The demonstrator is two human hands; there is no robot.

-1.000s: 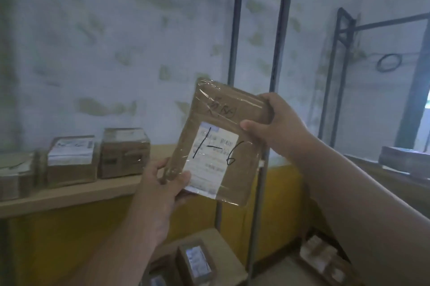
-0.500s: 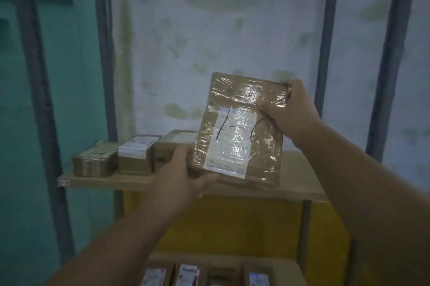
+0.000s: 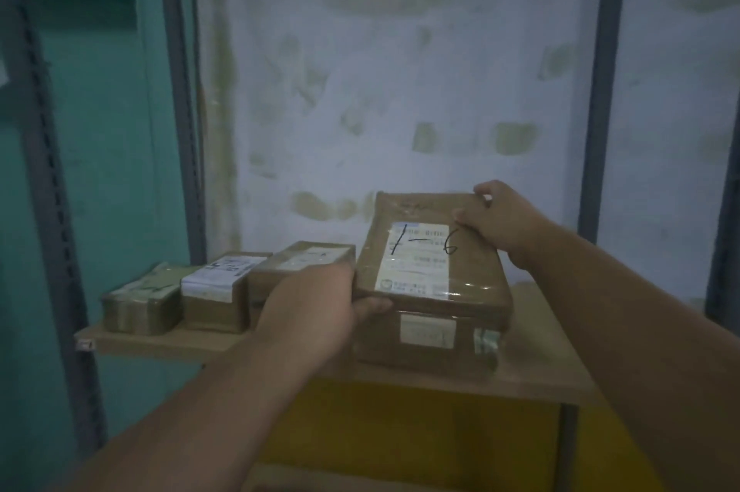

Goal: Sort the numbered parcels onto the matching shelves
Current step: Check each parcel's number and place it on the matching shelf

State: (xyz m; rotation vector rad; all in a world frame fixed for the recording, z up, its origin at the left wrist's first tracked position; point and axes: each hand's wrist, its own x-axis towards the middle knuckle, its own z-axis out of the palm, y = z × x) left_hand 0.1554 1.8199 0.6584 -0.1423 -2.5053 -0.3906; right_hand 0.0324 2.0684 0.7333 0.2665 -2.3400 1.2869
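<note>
Nearly placed: parcel "1-6" [image 3: 430, 283] is gripped by left hand [image 3: 316, 311] and right hand [image 3: 500, 225] on shelf [image 3: 540, 363], right of three boxes [image 3: 218, 291]; release remains.

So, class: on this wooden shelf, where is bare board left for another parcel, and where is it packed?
Bare board shows right of the brown taped parcel marked 1-6, out to the wooden shelf edge by the grey upright post. The left is packed: three small taped parcels side by side, left hand between them and the marked parcel.
</note>
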